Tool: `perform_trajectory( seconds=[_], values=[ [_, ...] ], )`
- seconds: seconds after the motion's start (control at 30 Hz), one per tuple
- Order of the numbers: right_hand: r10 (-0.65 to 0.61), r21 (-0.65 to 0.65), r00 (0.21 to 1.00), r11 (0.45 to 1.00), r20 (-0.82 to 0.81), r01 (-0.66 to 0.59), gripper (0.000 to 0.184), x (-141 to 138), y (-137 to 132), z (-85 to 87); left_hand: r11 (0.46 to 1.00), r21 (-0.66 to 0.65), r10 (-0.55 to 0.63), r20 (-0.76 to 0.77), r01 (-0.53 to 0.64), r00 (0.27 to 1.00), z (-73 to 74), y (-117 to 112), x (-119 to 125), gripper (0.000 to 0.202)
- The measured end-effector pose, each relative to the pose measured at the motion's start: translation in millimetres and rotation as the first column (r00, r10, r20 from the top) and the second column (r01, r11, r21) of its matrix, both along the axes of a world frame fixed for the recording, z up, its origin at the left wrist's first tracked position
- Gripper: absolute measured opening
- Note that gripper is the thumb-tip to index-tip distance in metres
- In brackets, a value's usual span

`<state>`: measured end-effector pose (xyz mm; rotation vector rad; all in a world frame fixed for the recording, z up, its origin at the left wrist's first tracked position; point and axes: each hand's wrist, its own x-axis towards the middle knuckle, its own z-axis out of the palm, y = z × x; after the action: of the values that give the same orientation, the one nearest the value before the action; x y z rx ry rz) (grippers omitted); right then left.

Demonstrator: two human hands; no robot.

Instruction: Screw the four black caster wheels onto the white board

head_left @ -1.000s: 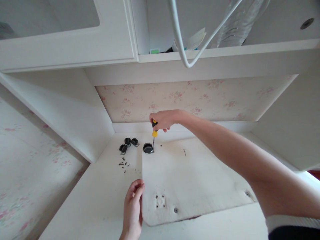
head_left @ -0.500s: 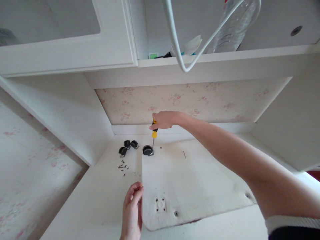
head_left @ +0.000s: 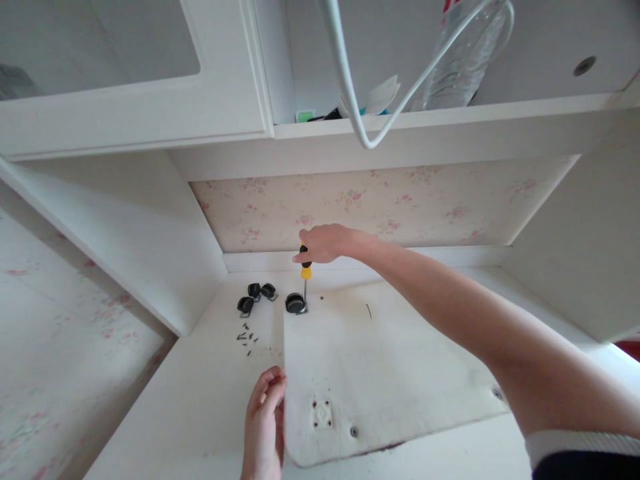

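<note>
The left hand (head_left: 265,420) is kept as before, fingers loosely curled against the left edge of the board (head_left: 390,360), nothing grasped. At the far corner, the screwdriver (head_left: 305,271) has been brought more upright over the caster (head_left: 295,303), its handle clasped by the right hand (head_left: 323,243).

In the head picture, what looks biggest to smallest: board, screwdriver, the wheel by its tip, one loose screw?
1. board
2. screwdriver, though the right hand hides part
3. wheel, a little smaller than the part that shows
4. screw, tiny
</note>
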<state>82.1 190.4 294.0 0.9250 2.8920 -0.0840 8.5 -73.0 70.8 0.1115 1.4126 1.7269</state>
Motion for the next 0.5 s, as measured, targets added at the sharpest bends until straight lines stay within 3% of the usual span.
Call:
perform_trajectory(
  seconds=[0.13,0.37,0.5],
  values=[
    [-0.028,0.06,0.999,0.998,-0.019,0.029,0.061,-6.4,-2.3,-2.0,1.0,0.004,0.011,-0.006,-0.011,1.0,-1.5,-0.1,-0.4,0.04],
    [0.059,-0.07,0.998,0.996,0.014,-0.058,0.054,2.1,-1.1,0.6,1.0,0.015,0.015,0.003,-0.015,1.0,-4.3,0.4,-1.0,0.039],
    [0.002,0.043,1.0,0.999,-0.011,-0.002,0.06,-3.2,-5.3,1.0,1.0,-0.003,0.009,-0.01,-0.009,1.0,-1.7,-0.1,-0.5,0.04]
  ],
)
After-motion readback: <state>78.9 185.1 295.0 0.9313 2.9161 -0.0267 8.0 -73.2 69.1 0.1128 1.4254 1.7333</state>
